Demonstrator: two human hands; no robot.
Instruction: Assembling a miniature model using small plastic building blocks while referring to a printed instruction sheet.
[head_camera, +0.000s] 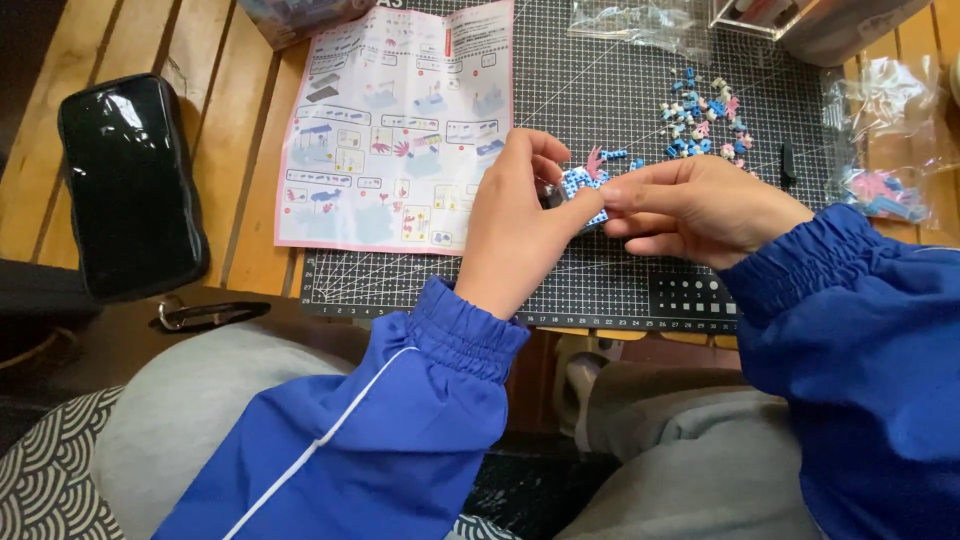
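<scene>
My left hand (520, 225) and my right hand (700, 205) meet over a dark cutting mat (620, 270), both pinching a small light-blue brick model (585, 185) with a pink coral-like piece on top. The left fingers wrap the model's left side; the right thumb and forefinger press on its right edge. Part of the model is hidden behind my fingers. Both arms wear blue sleeves.
A pink-edged instruction sheet (400, 125) lies on the mat's left. Several loose blue, pink and white bricks (700, 120) are scattered at the back right. Clear plastic bags (885, 140) lie right, a black pouch (130, 185) on the wooden table at left.
</scene>
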